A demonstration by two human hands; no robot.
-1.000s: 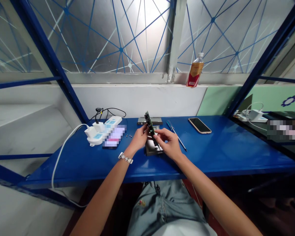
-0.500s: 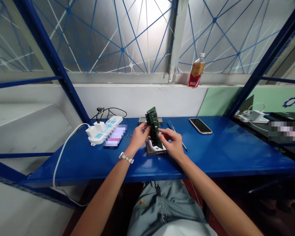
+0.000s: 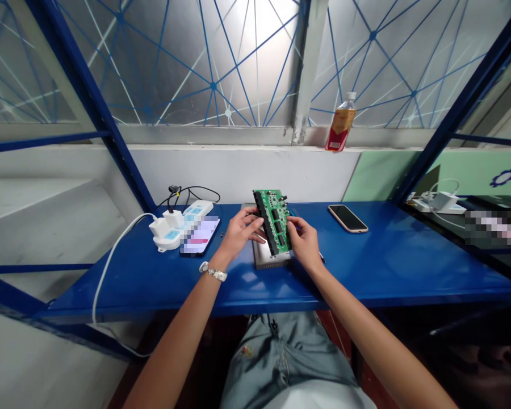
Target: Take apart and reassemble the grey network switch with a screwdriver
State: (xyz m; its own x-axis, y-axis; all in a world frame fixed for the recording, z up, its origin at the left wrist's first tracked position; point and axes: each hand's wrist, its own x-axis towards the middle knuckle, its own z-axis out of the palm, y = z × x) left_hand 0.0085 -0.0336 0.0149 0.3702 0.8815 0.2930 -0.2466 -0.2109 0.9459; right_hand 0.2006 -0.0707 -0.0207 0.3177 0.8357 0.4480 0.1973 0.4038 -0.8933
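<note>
A green circuit board point(image 3: 276, 221) with a black connector strip along its left edge is held up, tilted, between my two hands. My left hand point(image 3: 241, 232) grips the strip side, thumb on the front and fingers partly behind. The opposite edge is pinched by my right hand point(image 3: 303, 238). Below the board a silver metal case point(image 3: 266, 258) rests on the blue table, largely covered by the board and hands. Behind my right hand, most of a screwdriver is hidden; only its dark tip point(image 3: 322, 258) shows to the right.
A phone point(image 3: 348, 218) lies at the right. On the left are a white power strip point(image 3: 168, 241) with plugs and cables, a lit phone point(image 3: 201, 237) and a tiny screw point(image 3: 221, 234). A drink bottle point(image 3: 340, 125) stands on the window ledge.
The circuit board has turned from nearly edge-on to showing its green component face. My hands have spread slightly apart around it, still holding both edges.
</note>
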